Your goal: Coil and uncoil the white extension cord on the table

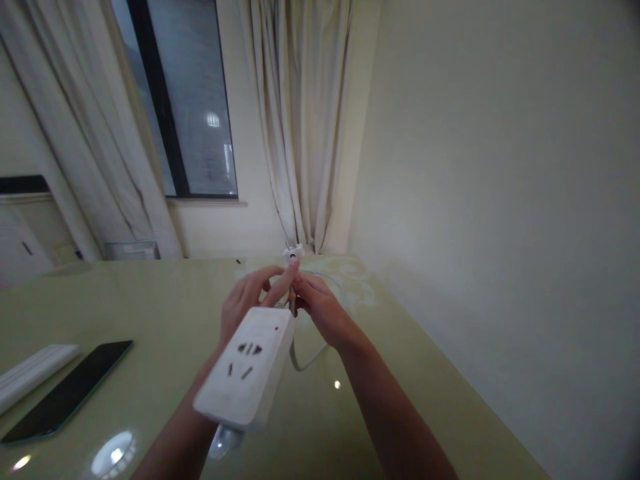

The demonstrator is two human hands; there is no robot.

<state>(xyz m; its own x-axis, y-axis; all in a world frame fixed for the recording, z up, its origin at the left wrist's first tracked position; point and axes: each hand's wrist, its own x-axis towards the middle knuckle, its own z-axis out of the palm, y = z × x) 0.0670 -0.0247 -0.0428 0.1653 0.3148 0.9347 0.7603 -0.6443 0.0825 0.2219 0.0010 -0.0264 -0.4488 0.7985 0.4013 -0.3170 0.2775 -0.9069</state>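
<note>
Head view: left hand (244,301) grips the far end of a white power strip (247,373), which runs back over the forearm. Right hand (320,308) pinches its white cable (306,360) beside the left fingertips. White plug (293,252) pokes up just above both grips.

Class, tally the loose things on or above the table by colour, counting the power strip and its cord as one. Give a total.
White: 2 (power strip with its cord; flat bar at the left edge)
Black: 1 (flat slab lying on the table)
Total: 3
</note>
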